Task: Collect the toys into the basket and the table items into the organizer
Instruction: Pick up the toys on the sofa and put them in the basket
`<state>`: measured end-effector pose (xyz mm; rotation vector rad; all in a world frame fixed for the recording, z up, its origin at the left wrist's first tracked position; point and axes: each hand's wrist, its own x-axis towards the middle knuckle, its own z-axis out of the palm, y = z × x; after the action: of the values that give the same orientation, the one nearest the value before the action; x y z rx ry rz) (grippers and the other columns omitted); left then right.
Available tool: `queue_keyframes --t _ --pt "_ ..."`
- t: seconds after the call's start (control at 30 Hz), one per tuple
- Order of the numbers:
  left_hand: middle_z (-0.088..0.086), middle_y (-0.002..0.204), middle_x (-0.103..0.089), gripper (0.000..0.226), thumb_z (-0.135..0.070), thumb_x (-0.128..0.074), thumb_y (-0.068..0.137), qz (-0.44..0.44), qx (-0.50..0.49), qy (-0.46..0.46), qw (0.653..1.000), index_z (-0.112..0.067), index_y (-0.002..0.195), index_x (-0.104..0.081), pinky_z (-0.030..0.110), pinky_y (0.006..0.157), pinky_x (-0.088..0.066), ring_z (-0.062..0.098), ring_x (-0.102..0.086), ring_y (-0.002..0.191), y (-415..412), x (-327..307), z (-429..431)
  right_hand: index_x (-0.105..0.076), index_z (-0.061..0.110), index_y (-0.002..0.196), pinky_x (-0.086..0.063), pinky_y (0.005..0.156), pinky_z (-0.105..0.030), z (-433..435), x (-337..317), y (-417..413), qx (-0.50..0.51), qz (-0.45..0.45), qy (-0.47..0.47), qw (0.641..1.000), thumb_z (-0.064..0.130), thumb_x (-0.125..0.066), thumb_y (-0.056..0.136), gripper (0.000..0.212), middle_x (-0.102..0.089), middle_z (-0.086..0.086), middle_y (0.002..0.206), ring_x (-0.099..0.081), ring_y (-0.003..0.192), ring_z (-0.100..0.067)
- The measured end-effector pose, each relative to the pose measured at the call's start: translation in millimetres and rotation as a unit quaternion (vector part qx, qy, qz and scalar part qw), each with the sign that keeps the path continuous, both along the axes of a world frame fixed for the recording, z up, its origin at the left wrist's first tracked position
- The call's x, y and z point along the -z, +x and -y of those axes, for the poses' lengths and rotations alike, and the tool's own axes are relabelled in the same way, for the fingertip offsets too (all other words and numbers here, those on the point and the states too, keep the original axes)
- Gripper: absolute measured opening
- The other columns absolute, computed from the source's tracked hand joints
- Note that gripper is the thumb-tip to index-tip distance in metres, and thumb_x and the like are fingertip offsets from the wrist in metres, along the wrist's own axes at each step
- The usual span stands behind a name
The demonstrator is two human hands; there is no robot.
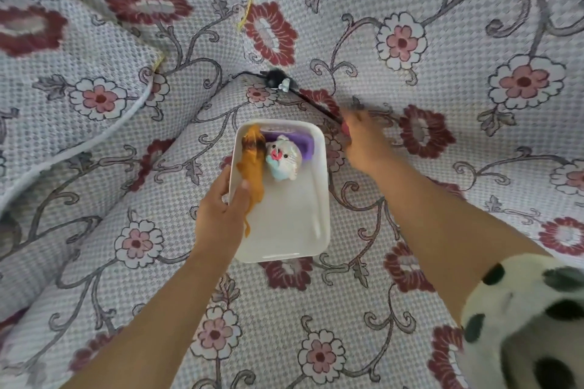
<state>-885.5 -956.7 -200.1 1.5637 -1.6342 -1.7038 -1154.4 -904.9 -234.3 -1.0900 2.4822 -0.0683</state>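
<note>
The smooth white basket, a tub with round corners, sits on bumpy flowered cloth and holds a fluffy white cat toy and a long orange animal toy. The left hand pinches its left rim, thumb inside. The blurry right hand is at the end of a thin black stick; I cannot tell its grip.

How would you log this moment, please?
left hand holds basket | right hand grips wand | toys in basket

Right hand motion-blurred, black cord end hidden beneath it
</note>
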Motion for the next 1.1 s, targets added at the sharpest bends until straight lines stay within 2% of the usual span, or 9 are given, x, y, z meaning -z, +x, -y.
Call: queue_keyframes --t 0.1,0.27,0.4,0.5,0.63,0.73,0.8,0.97,1.1 --pt "-0.014 0.084 -0.064 0.032 -0.034 -0.05 0.097 0.009 0.009 -0.015 1.0 -0.023 0.125 -0.06 0.01 0.048 -0.044 -0.001 -0.06 0.066 3 6 4 -0.016 0.016 0.151 -0.041 0.105 -0.048 8 12 -1 -0.004 -0.016 0.027 1.0 -0.003 -0.062 0.081 0.086 -0.023 -0.014 0.152 -0.036 0.132 -0.041" --pt "-0.019 0.064 -0.063 0.029 -0.029 -0.05 0.097 0.01 0.003 -0.013 1.0 -0.018 0.121 -0.062 0.012 0.039 -0.041 -0.006 -0.054 0.049 7 12 4 -0.031 0.014 0.144 -0.047 0.097 -0.036 12 18 2 0.048 -0.025 0.008 0.998 -0.004 -0.065 0.081 0.074 -0.015 -0.018 0.149 -0.045 0.122 -0.037" --pt "-0.008 0.066 -0.058 0.028 -0.025 -0.051 0.098 0.007 -0.002 -0.007 1.0 -0.015 0.121 -0.062 0.011 0.038 -0.039 -0.005 -0.05 0.044 10 10 1 -0.049 0.011 0.116 -0.05 0.081 -0.031 1 16 2 0.065 -0.022 -0.045 0.997 -0.006 -0.064 0.08 0.042 -0.047 -0.017 0.122 -0.056 0.1 -0.026" --pt "-0.011 0.062 -0.061 0.024 -0.025 -0.051 0.097 0.002 0.002 0.002 1.0 -0.019 0.117 -0.064 0.012 0.04 -0.041 -0.004 -0.051 0.046 14 7 -1 -0.052 0.008 0.102 -0.046 0.069 -0.02 -9 4 8 0.109 0.031 -0.151 0.982 0.0 -0.06 0.086 0.02 -0.055 -0.005 0.102 -0.058 0.089 -0.019" --pt "-0.003 0.069 -0.06 0.018 -0.025 -0.05 0.098 -0.007 -0.002 0.004 1.0 -0.024 0.11 -0.064 0.013 0.04 -0.039 0.0 -0.05 0.049 18 -9 -5 -0.06 0.016 0.112 -0.051 0.081 -0.024 -18 -51 31 0.124 0.168 -0.311 0.927 0.007 -0.067 0.082 0.032 -0.06 -0.005 0.112 -0.061 0.096 -0.014" --pt "-0.001 0.067 -0.059 0.017 -0.026 -0.051 0.098 -0.006 -0.008 0.003 1.0 -0.025 0.108 -0.064 0.013 0.039 -0.038 0.007 -0.05 0.05 19 -22 -9 -0.063 0.03 0.109 -0.055 0.086 -0.03 -26 -89 55 0.055 0.227 -0.322 0.918 0.008 -0.072 0.076 0.04 -0.06 -0.002 0.117 -0.061 0.103 -0.016" --pt "-0.002 0.066 -0.058 0.015 -0.025 -0.051 0.098 -0.009 -0.013 0.002 1.0 -0.023 0.106 -0.063 0.011 0.038 -0.038 0.0 -0.05 0.046 20 -33 -12 -0.065 0.028 0.109 -0.057 0.085 -0.034 -30 -107 72 0.038 0.241 -0.304 0.921 0.008 -0.073 0.075 0.041 -0.061 0.001 0.113 -0.062 0.1 -0.013" --pt "-0.002 0.067 -0.06 0.018 -0.027 -0.051 0.097 -0.017 -0.011 0.003 1.0 -0.021 0.11 -0.063 0.011 0.039 -0.04 0.002 -0.052 0.05 24 -57 -15 -0.062 0.018 0.095 -0.051 0.072 -0.039 -33 -130 109 -0.04 0.116 -0.218 0.968 0.021 -0.072 0.074 0.023 -0.06 0.005 0.085 -0.057 0.078 -0.017" --pt "-0.004 0.068 -0.065 0.023 -0.032 -0.051 0.097 -0.019 -0.006 0.008 1.0 -0.026 0.116 -0.063 0.019 0.046 -0.045 0.01 -0.056 0.057 30 -66 -15 -0.059 0.016 0.086 -0.043 0.069 -0.034 -29 -136 124 -0.101 -0.026 -0.138 0.985 0.022 -0.06 0.083 0.007 -0.063 0.003 0.082 -0.05 0.083 -0.019"
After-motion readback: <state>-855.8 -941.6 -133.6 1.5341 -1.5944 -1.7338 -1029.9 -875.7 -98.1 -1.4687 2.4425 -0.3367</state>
